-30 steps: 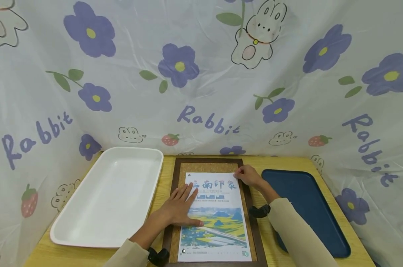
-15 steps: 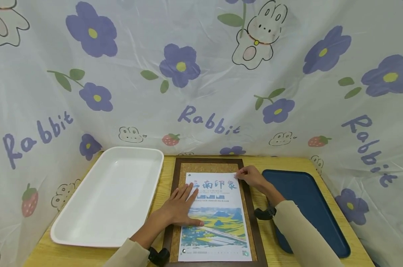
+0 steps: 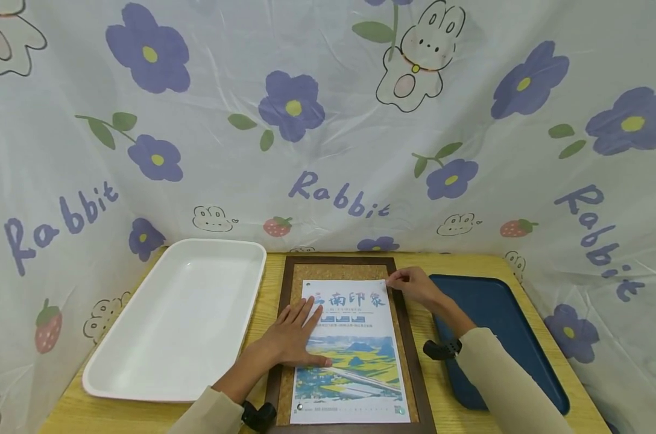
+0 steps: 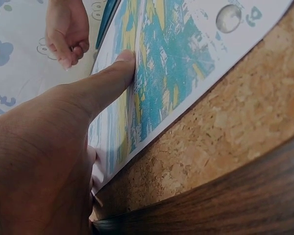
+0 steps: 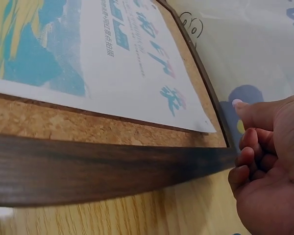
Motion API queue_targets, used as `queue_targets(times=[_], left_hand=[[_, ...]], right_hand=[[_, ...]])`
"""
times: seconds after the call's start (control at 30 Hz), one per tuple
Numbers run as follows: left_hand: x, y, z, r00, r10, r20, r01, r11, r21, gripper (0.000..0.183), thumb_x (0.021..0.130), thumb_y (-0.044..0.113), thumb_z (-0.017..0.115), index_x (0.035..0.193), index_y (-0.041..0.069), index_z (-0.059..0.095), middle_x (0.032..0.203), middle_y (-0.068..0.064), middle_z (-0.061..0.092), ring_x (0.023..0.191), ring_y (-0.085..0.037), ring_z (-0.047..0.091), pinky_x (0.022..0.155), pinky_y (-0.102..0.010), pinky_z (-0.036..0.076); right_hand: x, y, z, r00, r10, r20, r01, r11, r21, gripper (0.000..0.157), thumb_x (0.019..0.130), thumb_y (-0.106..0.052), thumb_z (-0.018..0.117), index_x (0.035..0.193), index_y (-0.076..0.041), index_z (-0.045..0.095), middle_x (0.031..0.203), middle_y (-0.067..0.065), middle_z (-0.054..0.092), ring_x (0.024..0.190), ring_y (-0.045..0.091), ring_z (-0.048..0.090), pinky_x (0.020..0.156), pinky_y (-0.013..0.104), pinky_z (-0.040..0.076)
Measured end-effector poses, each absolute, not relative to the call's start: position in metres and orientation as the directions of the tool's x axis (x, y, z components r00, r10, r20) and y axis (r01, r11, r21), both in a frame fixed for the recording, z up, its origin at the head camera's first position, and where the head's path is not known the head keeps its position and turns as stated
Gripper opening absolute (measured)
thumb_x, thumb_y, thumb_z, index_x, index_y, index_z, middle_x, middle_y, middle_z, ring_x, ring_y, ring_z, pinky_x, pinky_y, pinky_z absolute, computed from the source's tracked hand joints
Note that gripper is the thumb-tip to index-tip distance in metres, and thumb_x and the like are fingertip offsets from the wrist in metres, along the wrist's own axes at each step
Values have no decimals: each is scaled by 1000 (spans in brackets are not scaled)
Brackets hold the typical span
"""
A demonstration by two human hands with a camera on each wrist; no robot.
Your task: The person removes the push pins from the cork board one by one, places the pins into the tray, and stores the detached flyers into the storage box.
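Note:
A printed poster (image 3: pixel 355 355) with blue lettering and a landscape lies on a cork board (image 3: pixel 344 272) in a dark wooden frame (image 3: pixel 415 361). My left hand (image 3: pixel 290 337) rests spread on the poster's left side, its thumb (image 4: pixel 110 81) across the picture. Clear thumbtacks show at the top left, bottom left (image 4: pixel 229 18) and bottom right (image 3: pixel 401 411) corners. Just off the top right corner, which lifts slightly from the cork with a small mark in it, my right hand (image 3: pixel 417 286) pinches a small pale thing like a thumbtack; its other fingers (image 5: pixel 247 156) curl in.
To the left of the board stands a deep white tray (image 3: pixel 91 386). A dark blue tray (image 3: pixel 491 337) lies on the right, partly under the right forearm. Behind the wooden table (image 3: pixel 415 260) hangs a curtain (image 3: pixel 328 150) printed with flowers and rabbits.
My right hand has drawn away from the poster's top right corner, a little to the right. The left hand stays in place on the poster.

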State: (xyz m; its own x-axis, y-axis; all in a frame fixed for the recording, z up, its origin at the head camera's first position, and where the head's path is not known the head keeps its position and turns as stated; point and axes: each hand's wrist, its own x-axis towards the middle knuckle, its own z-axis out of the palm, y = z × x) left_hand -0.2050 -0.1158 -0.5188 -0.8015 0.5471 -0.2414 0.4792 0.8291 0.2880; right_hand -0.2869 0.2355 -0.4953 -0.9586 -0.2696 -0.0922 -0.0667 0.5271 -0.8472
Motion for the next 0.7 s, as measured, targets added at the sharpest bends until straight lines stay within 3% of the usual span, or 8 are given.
queue_targets(times=[0.27,0.43,0.7], left_hand=[[-205,-114,-517,-800,548,-243,479,828,293,121,87,81,65,172,11,14,178,-16,1,164,-37,4,130,-61,7],[-202,-114,-511,-797,546,-256,475,830,291,120,88,81,64,172,11,13,178,-16,1,164,-37,3,130,-60,7],[-205,-116,-519,-800,554,-233,481,823,303,121,87,80,65,172,11,12,178,-15,0,164,-36,2,130,-61,5]], right_hand=[[-279,246,-487,-955,-286,-75,-90,523,-848,26,109,-15,62,115,9,70,113,27,68,95,38,58,80,42,47],[-276,255,-483,-952,-292,-90,-78,517,-852,26,109,-15,62,115,9,70,112,29,67,81,27,49,71,35,41],[-272,271,-477,-958,-276,-75,-85,525,-847,28,109,-16,61,118,9,69,116,28,66,92,36,55,76,42,45]])
